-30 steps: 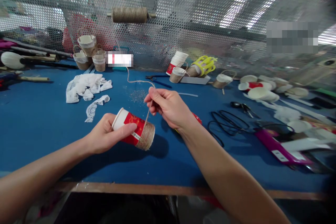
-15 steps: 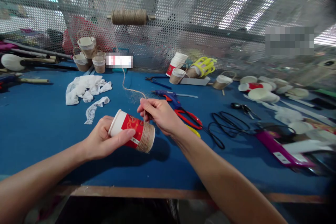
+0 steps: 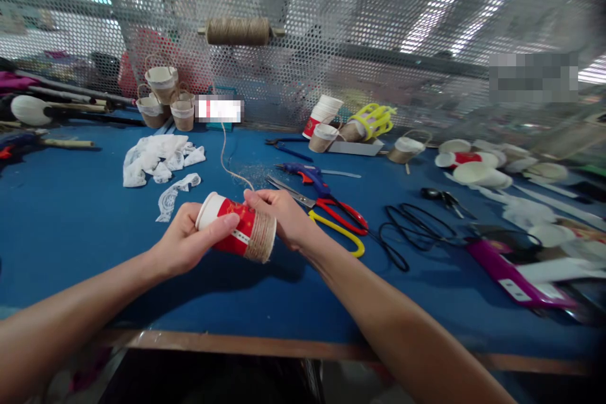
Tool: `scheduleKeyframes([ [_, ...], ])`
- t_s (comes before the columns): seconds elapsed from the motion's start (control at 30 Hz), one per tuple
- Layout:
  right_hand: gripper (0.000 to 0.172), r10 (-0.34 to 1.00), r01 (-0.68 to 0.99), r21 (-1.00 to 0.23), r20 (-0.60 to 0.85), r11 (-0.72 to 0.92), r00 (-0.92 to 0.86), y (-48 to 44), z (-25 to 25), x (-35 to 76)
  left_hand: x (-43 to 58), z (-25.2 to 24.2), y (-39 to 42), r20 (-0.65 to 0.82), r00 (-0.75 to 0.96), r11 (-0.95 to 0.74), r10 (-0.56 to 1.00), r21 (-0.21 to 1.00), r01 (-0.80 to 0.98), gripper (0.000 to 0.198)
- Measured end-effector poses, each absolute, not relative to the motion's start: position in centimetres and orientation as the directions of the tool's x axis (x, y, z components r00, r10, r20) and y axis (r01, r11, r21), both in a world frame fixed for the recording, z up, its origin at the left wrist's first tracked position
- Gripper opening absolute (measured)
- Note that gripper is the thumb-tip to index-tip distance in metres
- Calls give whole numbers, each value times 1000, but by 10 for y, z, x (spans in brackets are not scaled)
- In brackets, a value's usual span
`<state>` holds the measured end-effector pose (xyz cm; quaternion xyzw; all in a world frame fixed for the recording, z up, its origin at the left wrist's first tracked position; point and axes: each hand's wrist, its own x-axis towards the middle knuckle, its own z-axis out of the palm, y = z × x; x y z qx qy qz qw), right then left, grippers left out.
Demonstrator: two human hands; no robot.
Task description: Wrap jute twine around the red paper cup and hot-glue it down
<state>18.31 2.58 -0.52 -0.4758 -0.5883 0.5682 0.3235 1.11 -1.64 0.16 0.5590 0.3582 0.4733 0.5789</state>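
A red and white paper cup (image 3: 227, 222) lies tilted on its side in the air, its rim toward the left. My left hand (image 3: 192, 237) is closed around the rim half, the thumb along the red print. Several turns of jute twine (image 3: 261, 237) cover the cup's base end. With thumb and fingers pinched, my right hand (image 3: 277, 211) grips the loose twine (image 3: 231, 170) at the cup's upper edge. That strand runs back across the table toward the twine spool (image 3: 238, 31) on the mesh wall. The right fingertips are partly hidden behind the cup.
Scissors (image 3: 338, 214) and a blue glue gun (image 3: 307, 173) lie just right of my hands. White lace (image 3: 156, 154) is heaped at the left, near small twine-wrapped cups (image 3: 162, 85). A black cord (image 3: 402, 230) and a purple box (image 3: 511, 274) occupy the right side.
My right hand has come down closer to the cup, drawing the twine against its upper edge. The cup has turned slightly in my left hand. More of the scissors shows.
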Motion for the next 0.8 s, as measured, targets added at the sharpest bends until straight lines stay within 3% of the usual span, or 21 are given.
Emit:
scheduleKeyframes([
  [0.33,39,914,73,-973,-233,-221,-332,24,-6,172,20,8,-7,-75,231,166,970,898,-407,29],
  [0.47,34,941,92,-976,-214,-196,-262,30,-5,181,21,13,-2,-125,163,185,979,881,-436,27],
  [0.57,36,987,87,-992,-97,-86,-126,30,5,188,20,12,4,-180,86,200,980,871,-450,25],
  [0.67,39,984,252,-960,86,124,-158,20,20,189,19,7,8,-241,86,255,967,880,-402,25],
  [0.8,28,956,473,-847,127,244,-265,4,33,181,20,5,7,-188,100,212,977,897,-387,24],
])
